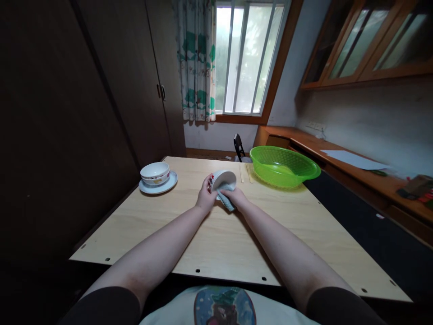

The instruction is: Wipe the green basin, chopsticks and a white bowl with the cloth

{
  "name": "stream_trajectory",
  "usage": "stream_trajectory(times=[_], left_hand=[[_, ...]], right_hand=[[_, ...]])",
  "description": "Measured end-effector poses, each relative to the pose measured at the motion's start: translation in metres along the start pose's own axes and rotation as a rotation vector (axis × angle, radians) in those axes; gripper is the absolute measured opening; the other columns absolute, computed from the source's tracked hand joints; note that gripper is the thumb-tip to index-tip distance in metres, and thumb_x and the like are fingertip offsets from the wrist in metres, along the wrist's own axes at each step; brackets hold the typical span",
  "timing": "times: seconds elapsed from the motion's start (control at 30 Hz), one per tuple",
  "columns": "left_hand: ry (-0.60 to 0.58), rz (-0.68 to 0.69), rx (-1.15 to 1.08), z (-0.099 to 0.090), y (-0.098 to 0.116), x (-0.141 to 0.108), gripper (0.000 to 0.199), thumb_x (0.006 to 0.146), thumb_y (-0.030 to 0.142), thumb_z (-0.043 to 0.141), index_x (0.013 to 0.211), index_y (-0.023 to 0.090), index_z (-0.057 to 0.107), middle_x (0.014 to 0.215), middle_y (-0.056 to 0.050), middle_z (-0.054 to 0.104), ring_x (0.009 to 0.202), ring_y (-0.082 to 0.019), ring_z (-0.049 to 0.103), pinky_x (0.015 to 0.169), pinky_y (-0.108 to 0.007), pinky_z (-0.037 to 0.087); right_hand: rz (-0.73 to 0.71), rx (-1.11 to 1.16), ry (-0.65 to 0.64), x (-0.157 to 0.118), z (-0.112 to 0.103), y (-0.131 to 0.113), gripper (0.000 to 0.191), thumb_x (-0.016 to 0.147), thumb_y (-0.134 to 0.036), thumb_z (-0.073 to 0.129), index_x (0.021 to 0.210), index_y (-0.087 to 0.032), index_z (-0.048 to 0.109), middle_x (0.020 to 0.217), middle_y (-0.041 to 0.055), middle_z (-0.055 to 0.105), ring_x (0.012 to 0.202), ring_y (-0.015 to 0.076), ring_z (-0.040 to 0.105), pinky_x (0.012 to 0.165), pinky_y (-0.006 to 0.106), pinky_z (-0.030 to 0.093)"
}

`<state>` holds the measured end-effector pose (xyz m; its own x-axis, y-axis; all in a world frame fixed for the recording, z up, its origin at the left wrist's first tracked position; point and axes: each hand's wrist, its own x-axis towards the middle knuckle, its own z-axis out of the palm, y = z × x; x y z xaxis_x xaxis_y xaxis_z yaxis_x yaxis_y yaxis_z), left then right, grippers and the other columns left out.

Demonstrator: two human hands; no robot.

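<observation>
Above the middle of the table, a white bowl (229,177) with a red pattern outside is tilted so that its inside faces right and toward me. My left hand (205,195) grips the bowl's left side, fingers wrapped around the patterned wall. My right hand (236,197) is closed on a grey-green cloth (226,201), pressing it against the inner side and lower rim of the bowl. Part of the cloth hangs down below the rim. The fingertips of my right hand are hidden by the cloth.
Two stacked white bowls (154,171) stand on a pale blue plate (173,182) at the table's left. A green plastic basket (306,174) sits at the far right, with chopsticks (249,173) lying beside it. The wooden table (162,230) has small slots along its near edge.
</observation>
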<state>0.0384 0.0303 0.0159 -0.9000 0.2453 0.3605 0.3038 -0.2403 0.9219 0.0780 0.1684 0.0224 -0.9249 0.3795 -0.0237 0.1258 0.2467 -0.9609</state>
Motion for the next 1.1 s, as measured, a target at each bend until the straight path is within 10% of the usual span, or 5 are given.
stream_trajectory(times=[0.53,1.1], left_hand=[[-0.034,-0.051,0.03,0.002,-0.003,-0.001,0.076,0.058,0.002,0.052,0.132,0.02,0.047,0.128,-0.009,0.058,0.107,-0.02,0.06,0.088,-0.03,0.05],[0.03,-0.047,0.032,-0.005,-0.005,0.005,0.07,0.058,0.002,0.053,0.126,0.021,0.054,0.124,-0.007,0.061,0.111,-0.022,0.058,0.094,-0.033,0.048]], right_hand=[[-0.053,-0.375,0.188,0.009,-0.023,-0.007,0.035,0.066,-0.041,0.075,0.093,-0.019,0.07,0.093,0.0082,0.073,0.086,0.0229,0.066,0.069,0.027,0.046],[-0.019,-0.254,0.007,0.005,-0.013,0.0,0.031,0.066,-0.037,0.076,0.087,-0.016,0.071,0.086,0.0072,0.073,0.079,0.0214,0.066,0.065,0.026,0.047]])
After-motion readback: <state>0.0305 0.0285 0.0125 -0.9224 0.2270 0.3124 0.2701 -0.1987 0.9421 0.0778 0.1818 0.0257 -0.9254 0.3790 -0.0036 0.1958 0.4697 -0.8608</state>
